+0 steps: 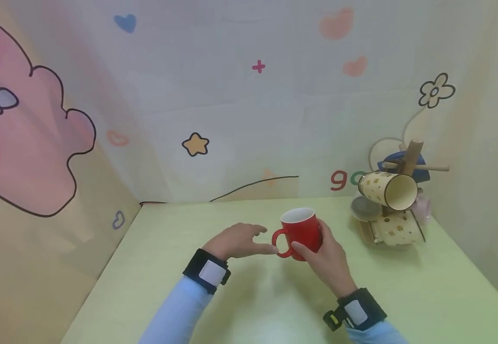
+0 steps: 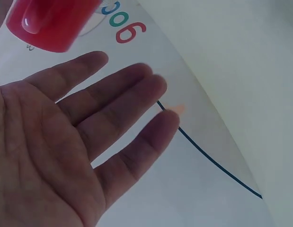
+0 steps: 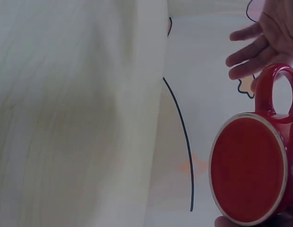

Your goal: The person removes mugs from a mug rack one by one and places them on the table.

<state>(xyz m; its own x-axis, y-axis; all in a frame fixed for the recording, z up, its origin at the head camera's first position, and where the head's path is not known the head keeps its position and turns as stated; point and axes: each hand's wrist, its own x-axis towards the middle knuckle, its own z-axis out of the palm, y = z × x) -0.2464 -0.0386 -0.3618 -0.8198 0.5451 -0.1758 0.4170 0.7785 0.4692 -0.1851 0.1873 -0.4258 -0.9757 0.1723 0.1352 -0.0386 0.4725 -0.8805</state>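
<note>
A red mug (image 1: 306, 237) with a white inside is held up above the table by my right hand (image 1: 332, 263), its fingers round the far side and the thumb across the front. The mug's handle points left, toward my left hand (image 1: 242, 241). That hand has its fingers extended and holds nothing; its thumb tip is right at the handle in the head view. In the left wrist view the palm and spread fingers (image 2: 122, 104) show below the mug (image 2: 51, 21). The right wrist view shows the mug's round red base (image 3: 248, 170), with the left hand beyond the handle.
At the right of the table (image 1: 154, 296) stands a wooden mug rack (image 1: 412, 155) with a patterned cream mug (image 1: 373, 188), another patterned cup (image 1: 397, 229), a grey cup (image 1: 365, 209) and a blue item (image 1: 422, 175) on it. A printed cloth (image 1: 231, 95) hangs behind.
</note>
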